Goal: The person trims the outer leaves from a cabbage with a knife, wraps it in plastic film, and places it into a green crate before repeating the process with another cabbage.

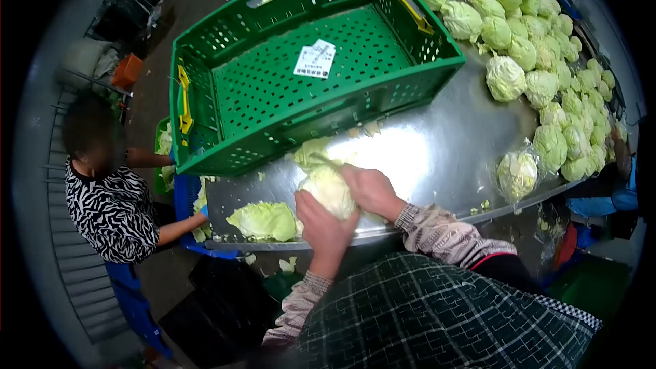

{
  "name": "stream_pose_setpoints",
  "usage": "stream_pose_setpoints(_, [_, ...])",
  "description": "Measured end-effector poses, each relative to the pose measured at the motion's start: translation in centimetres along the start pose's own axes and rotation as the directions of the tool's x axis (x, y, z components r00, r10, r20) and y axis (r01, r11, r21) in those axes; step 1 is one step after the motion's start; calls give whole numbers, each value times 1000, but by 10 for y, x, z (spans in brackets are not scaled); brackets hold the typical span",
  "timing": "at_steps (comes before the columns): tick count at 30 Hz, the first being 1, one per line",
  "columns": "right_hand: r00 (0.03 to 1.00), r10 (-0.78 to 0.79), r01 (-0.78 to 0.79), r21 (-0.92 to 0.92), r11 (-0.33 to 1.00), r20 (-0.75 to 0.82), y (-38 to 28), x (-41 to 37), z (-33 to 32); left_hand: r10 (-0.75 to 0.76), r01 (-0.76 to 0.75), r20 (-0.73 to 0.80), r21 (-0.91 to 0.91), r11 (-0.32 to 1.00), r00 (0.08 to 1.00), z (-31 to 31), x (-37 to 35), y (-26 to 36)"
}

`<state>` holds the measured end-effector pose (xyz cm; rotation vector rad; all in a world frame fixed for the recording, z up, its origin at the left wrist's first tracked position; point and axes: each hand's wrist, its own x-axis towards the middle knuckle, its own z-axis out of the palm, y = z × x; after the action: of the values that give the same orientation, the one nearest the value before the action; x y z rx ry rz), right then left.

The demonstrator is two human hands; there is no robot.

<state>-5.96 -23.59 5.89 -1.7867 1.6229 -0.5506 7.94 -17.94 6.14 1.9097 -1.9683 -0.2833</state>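
A pale, trimmed cabbage head [329,190] is on the steel table's near side, with a loose green leaf [311,153] just beyond it. My left hand [324,227] curls round its near lower side and grips it. Against the upper right of the cabbage, my right hand [371,191] is closed. A thin, blurred knife blade [329,160] seems to stick out from its fingers toward the leaf; the handle is hidden in the hand. Left of my left hand, cut-off outer leaves [265,221] lie by the table's edge.
A big green crate [321,117] with paper labels [315,59] inside stands beyond my hands. Many cabbages [523,51] are heaped at the right; one wrapped cabbage [517,175] sits near the front edge. At the left, a person [113,191] reaches toward a blue crate [186,198].
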Motion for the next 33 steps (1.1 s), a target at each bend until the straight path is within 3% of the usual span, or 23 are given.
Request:
stream_pose_setpoints(4, [983,171,-180,151,972,71,23,13,6,74,-77,-91,-33,996,993,3,-3,-11])
stream_pose_setpoints(7, [971,235,-220,250,943,-35,35,20,8,114,-114,-7,-52,992,994,-6,-7,-17])
stream_pose_setpoints(10, [989,143,-131,258,957,-29,21,11,0,157,-159,-57,-38,987,986,-6,-8,-20])
stream_pose_setpoints(13, [992,126,-124,150,981,-2,2,-2,0,-151,145,-13,-216,965,988,-12,9,-4])
stream_pose_setpoints(14, [984,131,-110,166,980,-122,8,0,13,-189,184,-4,-213,959,982,-10,20,-2])
stream_pose_setpoints(16, [960,213,-186,153,970,-180,24,7,12,-262,261,25,-209,942,965,-7,33,1])
stream_pose_setpoints(18, [925,235,-222,77,972,-300,70,20,22,-222,222,37,-321,921,974,-8,27,-1])
stream_pose_setpoints(19, [930,272,-264,64,962,-249,87,18,19,-199,200,41,-370,907,979,-10,23,-5])
stream_pose_setpoints(22, [941,176,-187,-11,982,-290,86,-1,10,29,-24,2,-510,860,1000,-15,9,-38])
stream_pose_setpoints(23, [951,153,-172,-49,984,-269,80,-8,2,44,-22,34,-483,876,998,-18,2,-42])
stream_pose_setpoints(24, [922,47,-105,-132,986,-385,63,-18,-11,61,-32,47,-464,885,997,-23,3,-39])
stream_pose_setpoints(27, [980,-55,56,-1,998,-194,11,-29,-24,161,-137,22,-419,898,987,-18,0,-43])
stream_pose_setpoints(29, [947,-274,264,-79,961,-168,-12,-24,-14,175,-147,25,-439,886,984,-18,-2,-47])
stream_pose_setpoints(30, [960,-265,259,-72,963,-95,-13,-16,-11,190,-160,24,-444,882,982,-19,-3,-51])
stream_pose_setpoints(33, [989,91,-102,97,990,114,32,24,-5,208,-165,38,-475,864,977,-23,-9,-60])
